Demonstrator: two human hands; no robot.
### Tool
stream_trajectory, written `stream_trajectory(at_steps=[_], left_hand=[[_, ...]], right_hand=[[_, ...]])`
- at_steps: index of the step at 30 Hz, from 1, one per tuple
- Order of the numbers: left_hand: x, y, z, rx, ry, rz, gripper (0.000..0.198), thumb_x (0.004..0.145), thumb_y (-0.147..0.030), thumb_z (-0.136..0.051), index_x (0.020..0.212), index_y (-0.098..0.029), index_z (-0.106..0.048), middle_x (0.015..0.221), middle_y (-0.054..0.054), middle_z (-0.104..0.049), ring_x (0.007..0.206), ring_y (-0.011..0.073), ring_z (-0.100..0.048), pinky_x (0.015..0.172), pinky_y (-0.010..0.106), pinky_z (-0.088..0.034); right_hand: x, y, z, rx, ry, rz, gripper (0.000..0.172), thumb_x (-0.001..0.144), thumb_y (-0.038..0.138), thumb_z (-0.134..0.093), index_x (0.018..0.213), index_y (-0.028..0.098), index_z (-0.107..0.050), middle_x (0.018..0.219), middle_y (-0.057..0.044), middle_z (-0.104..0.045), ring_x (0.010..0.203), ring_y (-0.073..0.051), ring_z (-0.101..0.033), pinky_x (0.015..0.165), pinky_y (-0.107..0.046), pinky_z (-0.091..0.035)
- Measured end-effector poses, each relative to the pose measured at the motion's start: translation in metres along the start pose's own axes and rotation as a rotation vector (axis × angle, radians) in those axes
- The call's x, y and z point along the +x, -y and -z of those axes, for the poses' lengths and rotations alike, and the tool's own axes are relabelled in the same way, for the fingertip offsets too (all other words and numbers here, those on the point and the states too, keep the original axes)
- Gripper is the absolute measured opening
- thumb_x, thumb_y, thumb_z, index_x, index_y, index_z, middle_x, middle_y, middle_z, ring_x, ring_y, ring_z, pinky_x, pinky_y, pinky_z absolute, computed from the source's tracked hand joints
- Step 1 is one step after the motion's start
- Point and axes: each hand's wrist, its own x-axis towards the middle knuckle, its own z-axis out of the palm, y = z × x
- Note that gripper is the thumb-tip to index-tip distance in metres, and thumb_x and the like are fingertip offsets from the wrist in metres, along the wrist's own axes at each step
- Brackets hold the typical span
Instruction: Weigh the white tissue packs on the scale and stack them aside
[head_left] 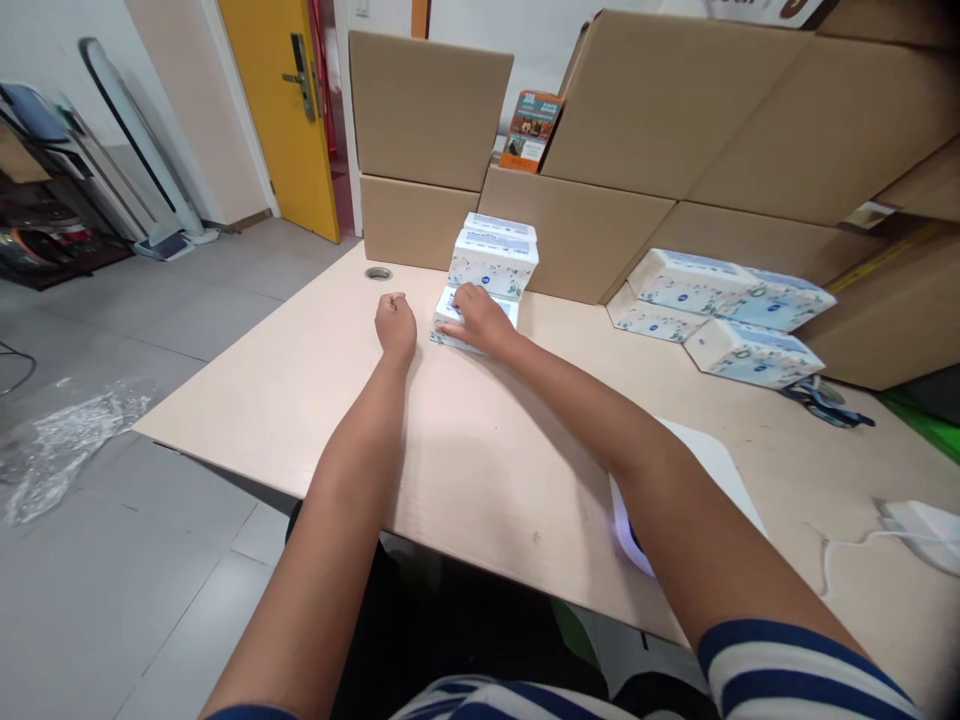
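My right hand (pixel 480 316) lies flat on a small white and blue tissue pack (pixel 444 322) on the table, fingers spread over its top. My left hand (pixel 396 325) rests on the tabletop just left of that pack, fingers curled into a loose fist with nothing in it. Directly behind stands a short stack of the same tissue packs (pixel 493 260). Both forearms stretch out across the pale wooden table (pixel 315 380).
Three more tissue packs (pixel 720 315) lie at the right, against large cardboard boxes (pixel 675 130) along the table's back. A white device (pixel 712 465) sits under my right arm, another white item (pixel 926 530) at the far right. A cable hole (pixel 378 273), a yellow door (pixel 285 100) and crumpled plastic (pixel 67 440) are at left.
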Motion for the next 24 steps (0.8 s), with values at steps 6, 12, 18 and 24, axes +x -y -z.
stream_trajectory(at_steps=[6,12,18,24], left_hand=[[-0.002,-0.003,0.004,0.019,0.003,-0.007,0.021,0.112,-0.016,-0.058,0.100,-0.023,-0.073,0.117,0.008,-0.084,0.123,0.0286,-0.076,0.114,0.039,-0.055],[-0.003,-0.011,0.009,0.033,-0.005,-0.017,0.022,0.109,-0.015,-0.058,0.093,-0.025,-0.070,0.110,0.007,-0.082,0.120,0.0289,-0.075,0.116,0.040,-0.055],[0.001,-0.022,0.012,0.030,-0.013,-0.044,0.024,0.106,-0.011,-0.056,0.089,-0.024,-0.068,0.099,0.004,-0.075,0.111,0.0267,-0.069,0.114,0.039,-0.053],[0.005,-0.021,0.011,0.006,-0.038,-0.014,0.018,0.106,-0.017,-0.058,0.094,-0.023,-0.070,0.077,-0.002,-0.059,0.082,0.0231,-0.060,0.090,0.036,-0.051]], right_hand=[[-0.001,0.014,0.005,-0.051,0.029,-0.086,0.032,0.104,0.043,-0.090,0.116,0.024,-0.066,0.135,-0.021,-0.073,0.133,-0.045,-0.066,0.109,-0.061,-0.063],[0.007,0.032,0.020,-0.182,0.100,-0.051,0.029,0.111,0.046,-0.080,0.123,0.021,-0.071,0.139,-0.024,-0.076,0.131,-0.042,-0.069,0.105,-0.056,-0.063],[0.002,0.010,0.055,-0.240,0.124,0.114,0.036,0.111,0.056,-0.079,0.126,0.023,-0.079,0.129,-0.016,-0.086,0.120,-0.035,-0.076,0.103,-0.046,-0.057],[-0.083,-0.125,0.153,-0.423,-0.089,-0.200,0.047,0.121,0.047,-0.049,0.116,0.017,-0.085,0.118,-0.023,-0.088,0.115,-0.038,-0.082,0.102,-0.050,-0.059]])
